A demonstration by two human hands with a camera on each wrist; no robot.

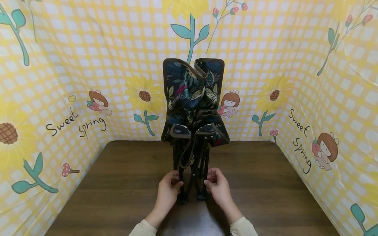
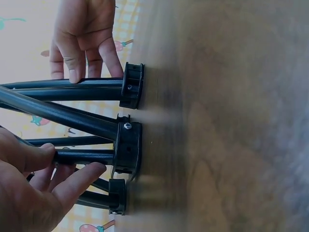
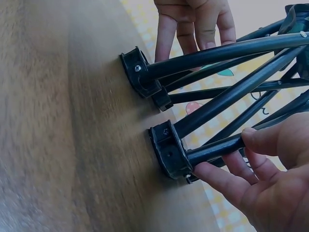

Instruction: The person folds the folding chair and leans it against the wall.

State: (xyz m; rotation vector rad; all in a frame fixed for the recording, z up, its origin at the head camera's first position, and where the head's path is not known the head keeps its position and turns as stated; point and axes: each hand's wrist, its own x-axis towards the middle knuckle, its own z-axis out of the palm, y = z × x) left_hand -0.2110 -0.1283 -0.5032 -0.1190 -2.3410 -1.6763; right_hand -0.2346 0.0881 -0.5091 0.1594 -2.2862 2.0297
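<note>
A folding chair (image 1: 193, 95) with dark leaf-patterned fabric and black tube legs stands upright on the table, its frame drawn narrow. My left hand (image 1: 167, 193) pinches a front leg tube on the chair's left side, low down. On the other side, my right hand (image 1: 220, 191) holds the matching tube between thumb and fingers. Close up in the left wrist view, a black plastic foot (image 2: 128, 150) joins two tubes beside my left fingers. Another foot (image 3: 169, 152) sits near my right fingertips in the right wrist view. The chair's rear legs are partly hidden.
The brown wooden table (image 1: 118, 203) extends to both sides of the chair. A yellow checked cloth (image 1: 124, 42) with flowers and cartoon figures hangs behind and along both sides of the table.
</note>
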